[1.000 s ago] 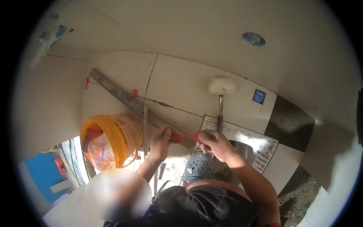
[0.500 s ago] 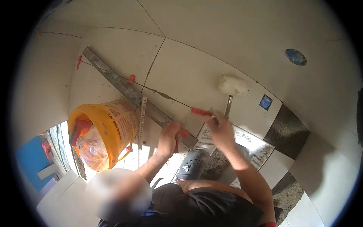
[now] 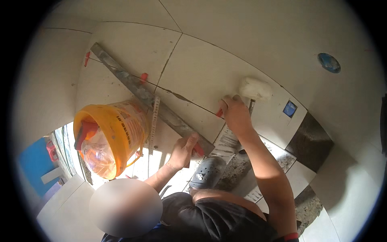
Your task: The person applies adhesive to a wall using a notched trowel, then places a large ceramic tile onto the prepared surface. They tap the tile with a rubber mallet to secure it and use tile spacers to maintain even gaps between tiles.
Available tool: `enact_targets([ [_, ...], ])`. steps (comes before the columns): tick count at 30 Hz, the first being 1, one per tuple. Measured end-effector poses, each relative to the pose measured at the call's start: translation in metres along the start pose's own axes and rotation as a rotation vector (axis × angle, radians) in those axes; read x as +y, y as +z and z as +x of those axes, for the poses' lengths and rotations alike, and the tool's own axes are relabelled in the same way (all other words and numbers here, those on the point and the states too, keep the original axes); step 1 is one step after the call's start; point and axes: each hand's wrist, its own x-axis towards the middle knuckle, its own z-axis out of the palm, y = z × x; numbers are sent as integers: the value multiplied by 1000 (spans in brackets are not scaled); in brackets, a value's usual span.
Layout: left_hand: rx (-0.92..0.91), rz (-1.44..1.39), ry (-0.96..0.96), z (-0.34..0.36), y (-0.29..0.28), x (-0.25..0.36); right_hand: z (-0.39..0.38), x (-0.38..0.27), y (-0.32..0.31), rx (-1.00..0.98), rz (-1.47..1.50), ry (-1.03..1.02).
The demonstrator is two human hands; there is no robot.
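Observation:
My right hand (image 3: pixel 237 115) is closed on a red tile wedge (image 3: pixel 219 113), whose end shows below the fingers, at the joint between large pale tiles. My left hand (image 3: pixel 183 152) is closed around more red wedges; one red end (image 3: pixel 198 150) sticks out by the thumb, beside the lower end of a long grey metal straightedge (image 3: pixel 139 89). Another red wedge (image 3: pixel 144 77) stands at the same joint farther up, and one more (image 3: pixel 87 59) lies at the far left. A mallet with a white head (image 3: pixel 256 88) rests just beyond my right hand, its handle partly hidden.
An orange bucket (image 3: pixel 107 117) holding a clear plastic bag leans at the left. A white ruler (image 3: pixel 154 125) lies between it and the straightedge. Blue-filled cutouts, one square (image 3: pixel 290 108) and one round (image 3: pixel 329 63), are at the right. My dark clog (image 3: pixel 208 173) stands near dark mortar patches (image 3: pixel 309 135).
My right hand has moved up and slightly right, and its red wedge has turned from lying flat to more upright. The left hand keeps its grip. The whole view has shifted slightly.

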Motion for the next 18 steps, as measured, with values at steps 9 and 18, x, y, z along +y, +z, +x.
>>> enact_targets([
  [9,-28,28,-115,-3,6,0,0,-6,-5,156,98,44],
  [18,-89,-45,-126,-4,14,-10,-11,8,-33,-10,-283,-392],
])
